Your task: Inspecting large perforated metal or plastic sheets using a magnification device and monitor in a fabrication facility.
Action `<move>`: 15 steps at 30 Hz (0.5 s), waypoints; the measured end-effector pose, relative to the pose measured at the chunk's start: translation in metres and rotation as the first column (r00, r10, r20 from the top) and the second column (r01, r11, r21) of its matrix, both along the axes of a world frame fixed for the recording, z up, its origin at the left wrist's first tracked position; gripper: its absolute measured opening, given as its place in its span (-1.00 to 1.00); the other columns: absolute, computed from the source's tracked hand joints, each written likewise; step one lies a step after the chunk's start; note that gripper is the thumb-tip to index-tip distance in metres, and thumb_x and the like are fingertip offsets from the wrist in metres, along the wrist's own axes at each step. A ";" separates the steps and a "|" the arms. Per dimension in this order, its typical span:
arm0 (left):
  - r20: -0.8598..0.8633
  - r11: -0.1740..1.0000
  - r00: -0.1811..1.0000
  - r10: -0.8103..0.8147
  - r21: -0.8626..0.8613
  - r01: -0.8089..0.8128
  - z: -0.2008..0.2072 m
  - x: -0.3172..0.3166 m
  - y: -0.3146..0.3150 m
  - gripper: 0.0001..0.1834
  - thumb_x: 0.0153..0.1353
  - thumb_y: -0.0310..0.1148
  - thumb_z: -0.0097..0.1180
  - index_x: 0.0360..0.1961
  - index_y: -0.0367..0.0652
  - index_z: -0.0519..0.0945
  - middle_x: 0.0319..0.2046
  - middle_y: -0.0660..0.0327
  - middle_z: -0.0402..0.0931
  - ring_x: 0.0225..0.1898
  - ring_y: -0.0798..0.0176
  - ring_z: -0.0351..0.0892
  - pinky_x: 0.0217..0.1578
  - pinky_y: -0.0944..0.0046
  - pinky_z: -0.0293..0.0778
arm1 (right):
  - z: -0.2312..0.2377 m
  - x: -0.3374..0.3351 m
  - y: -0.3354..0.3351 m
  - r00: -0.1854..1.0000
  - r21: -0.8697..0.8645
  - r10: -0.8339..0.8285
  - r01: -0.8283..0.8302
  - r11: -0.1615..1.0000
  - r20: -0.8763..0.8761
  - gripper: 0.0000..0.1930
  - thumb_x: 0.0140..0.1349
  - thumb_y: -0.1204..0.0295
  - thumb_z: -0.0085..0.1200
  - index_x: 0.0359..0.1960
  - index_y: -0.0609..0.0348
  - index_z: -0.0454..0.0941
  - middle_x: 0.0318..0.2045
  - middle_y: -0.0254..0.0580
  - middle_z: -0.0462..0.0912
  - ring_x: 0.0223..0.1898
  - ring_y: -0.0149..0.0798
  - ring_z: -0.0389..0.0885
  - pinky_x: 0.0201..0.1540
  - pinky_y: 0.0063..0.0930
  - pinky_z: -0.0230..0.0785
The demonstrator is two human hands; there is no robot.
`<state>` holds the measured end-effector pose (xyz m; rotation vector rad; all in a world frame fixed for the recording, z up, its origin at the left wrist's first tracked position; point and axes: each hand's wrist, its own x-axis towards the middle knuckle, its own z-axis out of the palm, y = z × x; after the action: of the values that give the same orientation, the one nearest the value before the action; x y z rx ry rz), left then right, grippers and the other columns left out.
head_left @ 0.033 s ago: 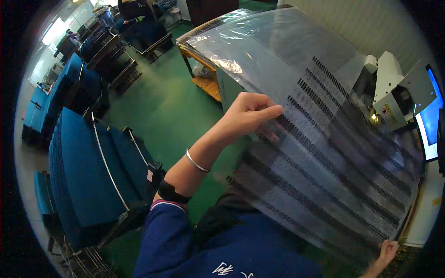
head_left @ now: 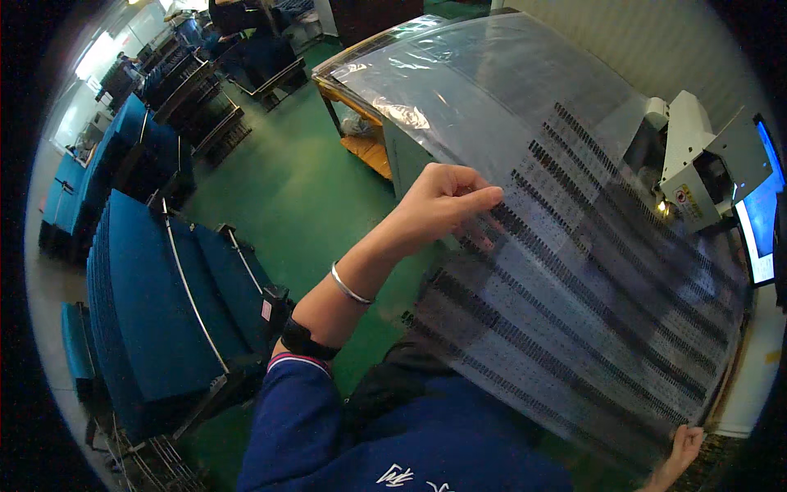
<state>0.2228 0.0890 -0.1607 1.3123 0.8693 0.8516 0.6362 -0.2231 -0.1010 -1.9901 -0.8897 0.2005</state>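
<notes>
A large transparent film sheet (head_left: 574, 328) with rows of black printed marks spreads across the right half of the view. My left hand (head_left: 447, 199) is closed on the sheet's left edge, with the thumb on top and some fingers seen through the film. At the lower right my right hand (head_left: 687, 447) pinches the sheet's near right corner, partly cut by the view's edge. The near part of the sheet hangs in front of my body; its far part lies over the table.
A table (head_left: 334, 102) with an orange-brown edge stands ahead, with glossy clear sheets (head_left: 426, 70) on it. At right are a white machine (head_left: 693, 164) with a small lit lamp and a glowing monitor (head_left: 762, 213). Racks of blue panels (head_left: 156, 303) line the left of the green floor (head_left: 270, 172).
</notes>
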 end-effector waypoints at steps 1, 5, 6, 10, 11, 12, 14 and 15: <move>-0.001 1.000 1.000 -0.006 0.013 0.006 0.000 0.002 0.001 -0.73 0.12 -0.24 0.12 -0.44 -0.29 0.55 -0.61 0.36 0.46 -0.60 0.53 0.43 -0.61 0.53 0.35 | 0.001 -0.001 -0.002 1.000 -0.016 -0.011 0.011 1.000 0.016 -0.78 0.06 0.45 0.17 -0.58 0.21 0.37 -0.61 -0.32 0.42 -0.53 -0.41 0.32 -0.36 -0.55 0.22; 0.050 0.999 0.998 -0.040 0.019 0.039 -0.005 0.008 0.004 -0.71 0.14 -0.28 0.07 -0.50 -0.36 0.50 -0.59 0.17 0.52 -0.63 0.34 0.55 -0.68 0.50 0.35 | 0.002 -0.003 -0.004 0.998 -0.071 -0.056 0.059 0.996 0.041 -0.77 0.06 0.42 0.18 -0.58 0.19 0.36 -0.61 -0.31 0.42 -0.51 -0.39 0.34 -0.34 -0.56 0.22; 0.056 0.999 0.998 -0.038 0.001 0.038 -0.005 0.009 0.004 -0.71 0.13 -0.26 0.09 -0.52 -0.32 0.50 -0.61 0.24 0.49 -0.63 0.41 0.49 -0.67 0.51 0.33 | 0.001 -0.003 -0.004 0.997 -0.082 -0.070 0.073 0.994 0.039 -0.77 0.06 0.42 0.17 -0.58 0.19 0.36 -0.60 -0.31 0.43 -0.51 -0.39 0.35 -0.34 -0.55 0.22; 0.046 0.999 0.998 -0.053 -0.012 0.053 -0.002 0.011 0.004 -0.70 0.13 -0.26 0.09 -0.52 -0.33 0.50 -0.61 0.21 0.49 -0.61 0.41 0.49 -0.63 0.47 0.41 | -0.001 0.000 -0.006 0.998 -0.080 -0.065 0.065 0.995 0.009 -0.78 0.07 0.43 0.17 -0.58 0.19 0.37 -0.60 -0.30 0.45 -0.50 -0.38 0.37 -0.33 -0.54 0.23; 0.038 0.998 0.997 -0.062 -0.001 0.062 -0.001 0.011 0.004 -0.70 0.13 -0.28 0.08 -0.49 -0.38 0.50 -0.58 0.12 0.53 -0.61 0.34 0.54 -0.63 0.44 0.48 | -0.002 0.000 -0.007 0.998 -0.081 -0.069 0.068 0.994 -0.004 -0.78 0.07 0.43 0.17 -0.58 0.19 0.37 -0.60 -0.29 0.45 -0.50 -0.38 0.37 -0.33 -0.54 0.23; 0.040 0.998 0.997 -0.063 -0.004 0.063 -0.002 0.011 0.005 -0.70 0.14 -0.28 0.08 -0.49 -0.38 0.50 -0.58 0.12 0.53 -0.60 0.34 0.54 -0.63 0.44 0.48 | -0.002 0.000 -0.007 0.997 -0.081 -0.072 0.071 0.994 -0.018 -0.78 0.07 0.44 0.16 -0.58 0.19 0.37 -0.59 -0.29 0.46 -0.50 -0.37 0.38 -0.33 -0.54 0.24; 0.044 0.998 0.997 -0.064 -0.009 0.065 -0.003 0.012 0.005 -0.70 0.14 -0.28 0.07 -0.49 -0.39 0.49 -0.59 0.12 0.53 -0.60 0.33 0.55 -0.63 0.44 0.47 | -0.002 0.000 -0.006 0.998 -0.086 -0.064 0.062 0.994 -0.014 -0.79 0.06 0.45 0.16 -0.58 0.20 0.37 -0.59 -0.27 0.46 -0.49 -0.37 0.39 -0.32 -0.52 0.24; 0.053 0.998 0.997 -0.056 -0.025 0.058 -0.004 0.012 0.005 -0.70 0.13 -0.27 0.08 -0.50 -0.38 0.50 -0.60 0.14 0.52 -0.62 0.36 0.53 -0.64 0.46 0.45 | -0.002 0.000 -0.006 0.998 -0.089 -0.059 0.058 0.994 -0.012 -0.79 0.06 0.46 0.16 -0.57 0.21 0.37 -0.59 -0.26 0.47 -0.49 -0.36 0.40 -0.32 -0.51 0.25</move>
<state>0.2351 0.0941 -0.1647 1.2808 0.7961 0.8235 0.6362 -0.2288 -0.1031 -2.0916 -0.8249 0.2238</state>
